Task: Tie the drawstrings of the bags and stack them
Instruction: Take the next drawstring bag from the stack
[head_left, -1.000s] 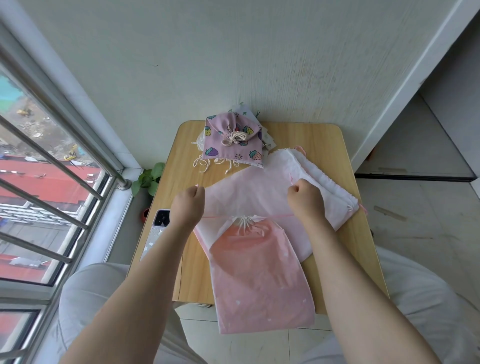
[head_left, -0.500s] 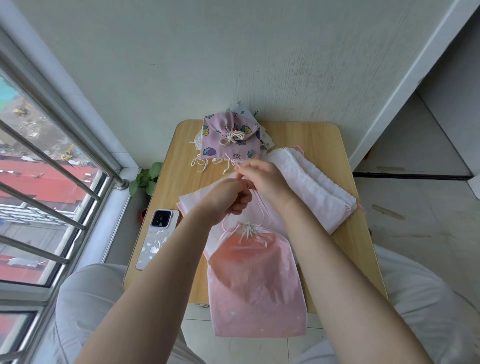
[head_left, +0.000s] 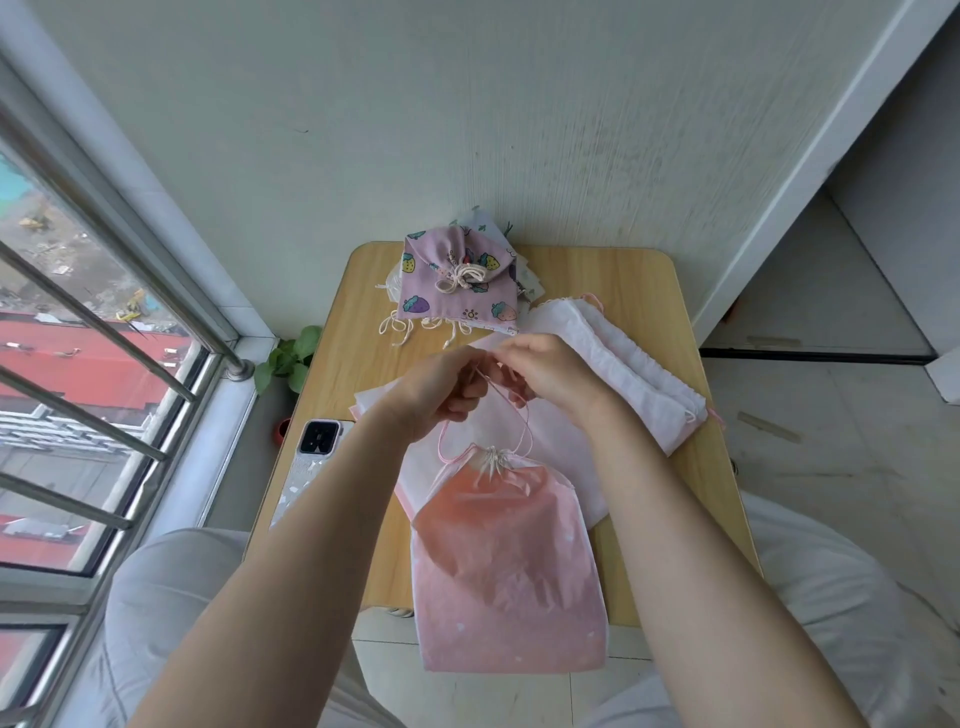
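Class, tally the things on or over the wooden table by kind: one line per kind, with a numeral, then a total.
Pink bag being tied: 1
Purple strawberry-print bag, top of the pile at the back: 1 (the bags under it cannot be counted)
White bags, loose: at least 2
Phone: 1
Hands, left hand and right hand, on the pink drawstring: 2
Total: at least 7

A phone (head_left: 311, 457) lies face down at the wooden table's (head_left: 613, 275) left edge, with a green potted plant (head_left: 288, 358) below by the barred window (head_left: 78, 364).

Bright, soft daylight from the window (head_left: 78, 364); sharp focus, wide-angle bending at edges.
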